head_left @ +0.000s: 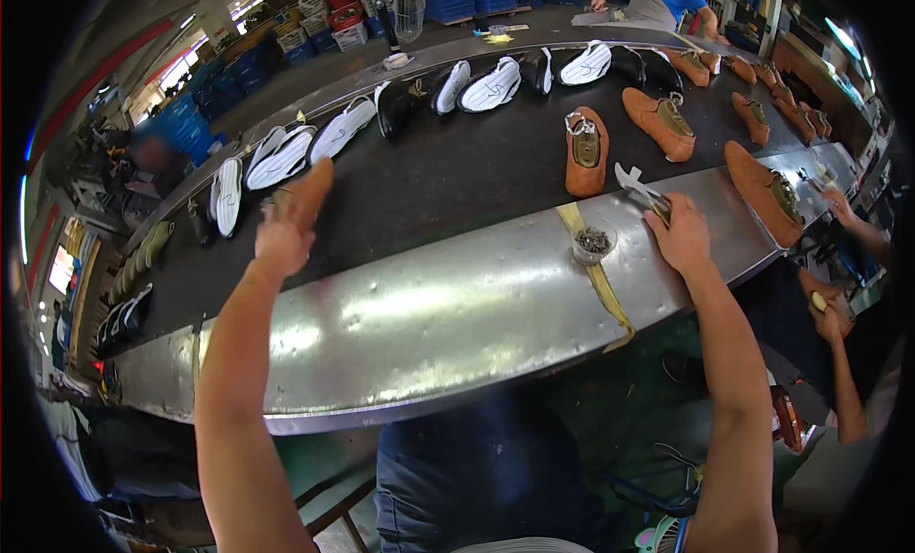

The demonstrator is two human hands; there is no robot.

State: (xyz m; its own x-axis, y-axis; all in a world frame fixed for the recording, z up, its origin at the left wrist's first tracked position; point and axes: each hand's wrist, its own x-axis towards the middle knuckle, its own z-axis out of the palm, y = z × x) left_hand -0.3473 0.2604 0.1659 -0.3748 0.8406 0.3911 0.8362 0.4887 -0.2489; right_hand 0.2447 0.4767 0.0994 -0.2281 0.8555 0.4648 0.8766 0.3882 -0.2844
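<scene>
My left hand (pixel 279 237) grips an orange-brown shoe (pixel 311 193) over the dark conveyor belt, toe pointing up and away; motion blurs it a little. My right hand (pixel 682 233) rests at the metal ledge, closed round the handles of metal pincers (pixel 640 187), whose jaws point to the far left. Just left of that hand, a small clear cup of tacks (pixel 592 244) stands on a yellow strap (pixel 602 291) across the ledge. Beyond the pincers, a brown shoe with a tied lace (pixel 585 153) lies on the belt.
White-soled shoes (pixel 491 84) line the belt's far side. More brown shoes (pixel 660 124) lie to the right, one large brown shoe (pixel 765 195) on the ledge. At right, a co-worker's hands (pixel 833 317) hold a shoe. Another person (pixel 658 2) works across the belt.
</scene>
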